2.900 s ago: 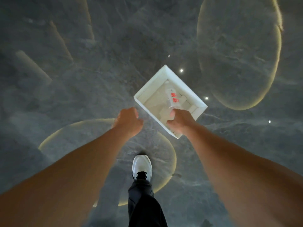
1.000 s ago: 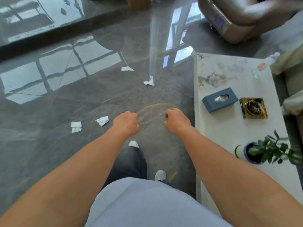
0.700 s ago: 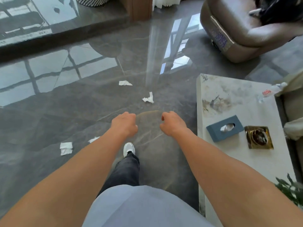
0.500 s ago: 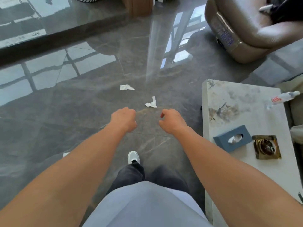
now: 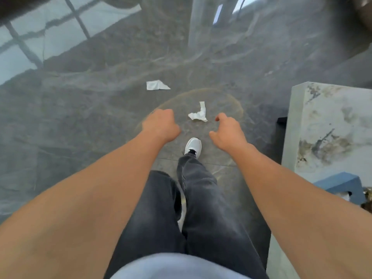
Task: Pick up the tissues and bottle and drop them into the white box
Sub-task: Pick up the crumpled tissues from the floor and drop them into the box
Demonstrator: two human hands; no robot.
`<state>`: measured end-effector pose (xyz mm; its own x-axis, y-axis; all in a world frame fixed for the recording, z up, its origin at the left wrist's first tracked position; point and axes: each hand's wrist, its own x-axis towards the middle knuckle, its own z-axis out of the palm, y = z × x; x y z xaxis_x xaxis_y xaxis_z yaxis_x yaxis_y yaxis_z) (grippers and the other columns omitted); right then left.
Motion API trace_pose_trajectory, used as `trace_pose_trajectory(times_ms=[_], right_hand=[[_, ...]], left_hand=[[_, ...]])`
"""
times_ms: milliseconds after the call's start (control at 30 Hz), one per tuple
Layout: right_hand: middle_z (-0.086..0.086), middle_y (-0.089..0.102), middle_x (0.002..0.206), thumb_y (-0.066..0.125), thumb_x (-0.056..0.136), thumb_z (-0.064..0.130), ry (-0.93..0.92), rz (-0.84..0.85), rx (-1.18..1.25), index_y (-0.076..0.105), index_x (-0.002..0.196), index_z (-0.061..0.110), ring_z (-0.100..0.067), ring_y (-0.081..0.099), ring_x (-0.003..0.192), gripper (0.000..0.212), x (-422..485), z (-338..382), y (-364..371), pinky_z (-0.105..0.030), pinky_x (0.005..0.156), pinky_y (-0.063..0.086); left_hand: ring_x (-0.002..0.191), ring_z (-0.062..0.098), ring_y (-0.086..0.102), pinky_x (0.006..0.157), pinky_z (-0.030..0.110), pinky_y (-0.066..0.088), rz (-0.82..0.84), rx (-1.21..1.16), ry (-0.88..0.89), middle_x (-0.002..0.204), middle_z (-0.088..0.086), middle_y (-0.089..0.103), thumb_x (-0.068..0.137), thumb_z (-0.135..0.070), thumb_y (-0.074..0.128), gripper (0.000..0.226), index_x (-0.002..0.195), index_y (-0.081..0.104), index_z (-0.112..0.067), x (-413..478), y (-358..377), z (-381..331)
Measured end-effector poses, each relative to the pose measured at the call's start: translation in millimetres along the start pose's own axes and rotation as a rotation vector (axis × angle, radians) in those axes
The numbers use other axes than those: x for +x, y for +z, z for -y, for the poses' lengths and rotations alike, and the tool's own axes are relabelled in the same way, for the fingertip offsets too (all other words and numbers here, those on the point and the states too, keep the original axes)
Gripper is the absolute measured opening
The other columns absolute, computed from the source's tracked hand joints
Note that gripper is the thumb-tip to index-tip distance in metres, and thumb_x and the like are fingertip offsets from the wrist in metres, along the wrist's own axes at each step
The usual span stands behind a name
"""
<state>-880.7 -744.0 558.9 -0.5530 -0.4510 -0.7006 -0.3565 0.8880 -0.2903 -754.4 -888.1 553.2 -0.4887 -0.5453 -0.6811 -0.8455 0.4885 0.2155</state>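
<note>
Two white tissues lie on the glossy dark floor. A crumpled tissue [image 5: 198, 113] sits just ahead, between my two hands. A flatter folded tissue [image 5: 157, 85] lies farther off, up and to the left. My left hand [image 5: 161, 125] hangs above the floor with its fingers curled in and nothing in it. My right hand [image 5: 228, 131] is loosely open, fingers apart, a little right of the crumpled tissue and holding nothing. The bottle and the white box are out of view.
A white marble coffee table [image 5: 326, 125] stands at the right, with a blue tissue box [image 5: 340, 183] on its near part. My white shoe [image 5: 193, 146] and dark trouser legs are below the hands. Window reflections shine on the floor at upper left.
I have stepped forward and the view has tipped down. The tissues now lie closer, the crumpled one between my hands. My right hand has opened a little. The armchair and bottle left the view.
</note>
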Motion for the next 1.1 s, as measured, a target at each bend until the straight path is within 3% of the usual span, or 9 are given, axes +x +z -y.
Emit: trace_pose_trajectory(times_ms=[233,367,433,533,633,733,833,1100], right_hand=[[-0.016,0.045,0.125,0.061,0.080,0.020,0.001,0.050,0.039,0.042,0.132,0.018,-0.037,0.051,0.107,0.055,210.9,-16.8,121.1,-0.035,0.082,0.038],[-0.017,0.037,0.133,0.062,0.081,0.032,0.025,0.128,-0.027,0.037,0.137,0.030,-0.044,0.045,0.116,0.061,335.5,-35.0,205.1,-0.044,0.099,0.040],[-0.014,0.029,0.140,0.063,0.081,0.039,0.074,0.166,-0.104,0.034,0.137,0.036,-0.046,0.037,0.120,0.064,387.6,-42.8,242.9,-0.049,0.100,0.041],[-0.013,0.018,0.143,0.067,0.078,0.028,0.107,0.105,-0.186,0.036,0.128,0.037,-0.044,0.031,0.120,0.060,439.5,-56.6,289.8,-0.051,0.091,0.045],[-0.015,0.025,0.132,0.064,0.075,0.005,0.114,-0.032,-0.218,0.039,0.117,0.030,-0.040,0.035,0.109,0.055,469.5,-69.7,331.7,-0.038,0.069,0.041],[-0.015,0.035,0.119,0.057,0.074,-0.009,0.111,-0.115,-0.191,0.045,0.107,0.020,-0.038,0.042,0.098,0.046,477.3,-75.8,342.6,-0.039,0.066,0.041],[-0.017,0.044,0.101,0.046,0.075,-0.010,0.032,-0.048,-0.084,0.054,0.088,0.005,-0.037,0.049,0.087,0.022,469.9,-77.0,320.3,-0.042,0.068,0.045],[-0.007,0.041,0.092,0.050,0.071,-0.004,0.104,-0.162,0.219,0.059,0.081,0.008,-0.028,0.046,0.078,0.017,366.7,-35.2,203.2,-0.031,0.068,0.039]], left_hand=[[0.105,0.039,0.054,0.087,0.046,0.049,0.029,0.051,-0.071,0.113,0.014,0.056,0.078,-0.024,0.051,0.028,0.103,0.056,-0.014,229.0,95.5,38.2],[0.115,0.039,0.041,0.087,0.049,0.044,0.037,0.136,-0.088,0.122,0.011,0.047,0.081,-0.026,0.054,0.037,0.117,0.047,-0.020,358.1,162.2,74.0],[0.119,0.041,0.036,0.084,0.050,0.043,0.024,0.177,-0.069,0.129,0.010,0.041,0.079,-0.025,0.056,0.049,0.126,0.042,-0.025,413.0,190.0,92.7],[0.119,0.044,0.032,0.082,0.050,0.046,-0.038,0.182,-0.048,0.141,0.011,0.028,0.076,-0.022,0.058,0.062,0.132,0.035,-0.031,481.6,219.7,120.5],[0.118,0.051,0.029,0.092,0.054,0.042,-0.091,0.273,-0.052,0.150,0.017,0.012,0.075,-0.021,0.059,0.067,0.134,0.028,-0.033,535.7,238.6,147.9],[0.109,0.048,0.037,0.088,0.053,0.040,-0.224,0.311,0.003,0.135,0.023,0.030,0.076,-0.011,0.054,0.046,0.120,0.042,-0.016,554.8,239.0,160.8],[0.102,0.044,0.045,0.081,0.053,0.045,-0.084,0.250,0.119,0.112,0.023,0.044,0.082,-0.006,0.053,0.019,0.101,0.055,-0.003,542.5,229.7,160.4],[0.095,0.038,0.050,0.080,0.047,0.048,0.069,0.177,0.259,0.098,0.016,0.050,0.077,-0.008,0.051,0.007,0.084,0.052,-0.009,393.0,156.2,77.3]])
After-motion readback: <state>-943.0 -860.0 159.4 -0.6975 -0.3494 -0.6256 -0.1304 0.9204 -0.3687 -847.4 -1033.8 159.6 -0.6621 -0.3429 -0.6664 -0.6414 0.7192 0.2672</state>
